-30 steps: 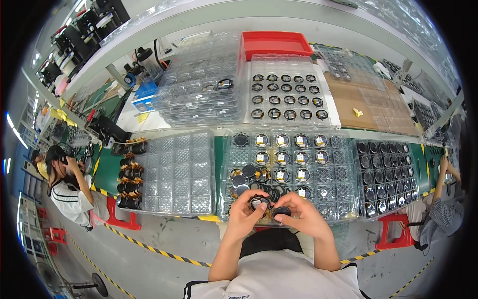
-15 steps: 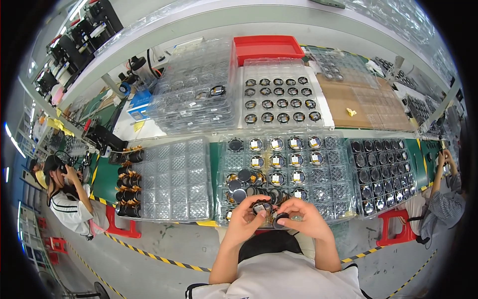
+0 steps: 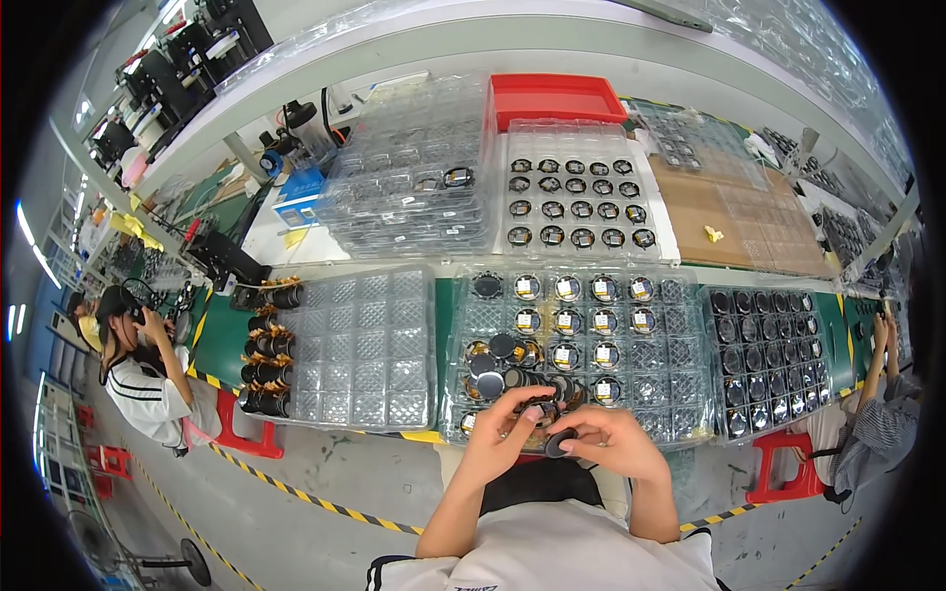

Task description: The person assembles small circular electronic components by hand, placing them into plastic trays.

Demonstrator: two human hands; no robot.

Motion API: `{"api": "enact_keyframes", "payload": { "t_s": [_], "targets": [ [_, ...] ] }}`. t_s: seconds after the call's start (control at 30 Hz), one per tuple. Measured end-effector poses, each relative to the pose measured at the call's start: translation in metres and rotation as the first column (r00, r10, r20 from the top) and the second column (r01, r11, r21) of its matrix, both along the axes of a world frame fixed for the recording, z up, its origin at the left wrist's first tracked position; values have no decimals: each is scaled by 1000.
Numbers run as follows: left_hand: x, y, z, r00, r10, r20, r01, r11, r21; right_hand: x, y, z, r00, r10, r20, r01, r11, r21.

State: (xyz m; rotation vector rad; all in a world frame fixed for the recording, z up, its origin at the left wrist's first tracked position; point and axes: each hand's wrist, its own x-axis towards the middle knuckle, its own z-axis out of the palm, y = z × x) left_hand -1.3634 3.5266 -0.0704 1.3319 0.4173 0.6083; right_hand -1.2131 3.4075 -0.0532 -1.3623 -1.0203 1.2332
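At the near edge of the clear tray [image 3: 665, 394], my left hand [image 3: 505, 435] is closed on a round module, mostly hidden behind the fingers. Close beside it, my right hand [image 3: 621, 443] pinches a black round disc [image 3: 560, 443] between thumb and fingers. Just beyond both hands lies a row of stacked black discs [image 3: 537, 379] on the tray. More loose black discs [image 3: 485, 374] rest to their left. Round modules with white labels [image 3: 567, 320] fill several of the tray's pockets.
Left of the tray lies another clear tray [image 3: 365, 345], with black cylindrical parts with orange tails [image 3: 268, 347] along its side. A tray of black discs [image 3: 774, 360] is at the right. Stacked trays [image 3: 409, 197] and a red bin [image 3: 557, 98] stand behind. Co-workers [image 3: 148, 364] sit at both sides.
The whole view has shifted, so the bench appears farther right. My left hand has turned the module, and its labelled face no longer shows. The right hand keeps the disc pinched.
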Motion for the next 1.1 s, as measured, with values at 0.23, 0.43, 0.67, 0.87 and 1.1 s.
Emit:
{"api": "enact_keyframes", "payload": {
  "t_s": [0.23,0.43,0.67,0.87,1.1],
  "targets": [
    [-5,3,-10,994,45,-99,-22,975,222,-8,7,-10,982,-191,6,187,967,172],
    [0,2,-7,990,65,-121,-23,948,317,-10,5,-18,945,-323,53,310,935,171],
    [5,-1,-8,982,102,-161,-48,950,309,-18,11,-21,860,-505,-68,509,859,53],
    [3,-1,-14,973,77,-216,-20,967,254,-19,13,-24,850,-526,-42,527,847,66],
    [4,-1,-12,984,36,-175,-14,992,129,-14,20,-25,881,-473,-23,471,869,152]
  ]
}}
